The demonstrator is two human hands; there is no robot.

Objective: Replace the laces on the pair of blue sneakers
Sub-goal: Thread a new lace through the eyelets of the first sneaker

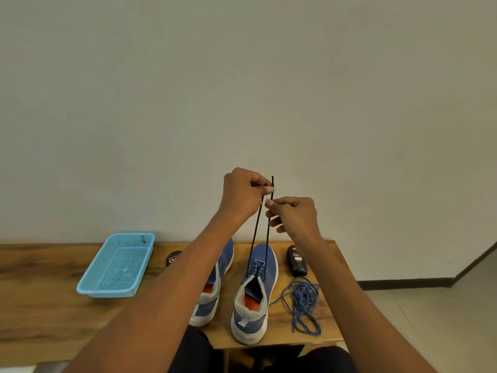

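My forearms reach over two sneakers [252, 294] on the table [40, 305]. My left hand [242, 195] and right hand [293, 214] each pinch one end of the dark lace [267, 232], pulled taut above the right shoe. It looks light and limp; best gripped near the tips. One blue lace heap [304, 302], one basket [115, 265].

Both forearms reached forward and up, the left hand [243, 193] slightly higher than the right hand [291, 214], each with fingertips pinched together.

Bare forearms without sleeves, light-painted nails on the fingers [269, 189], dark trousers [325, 359]
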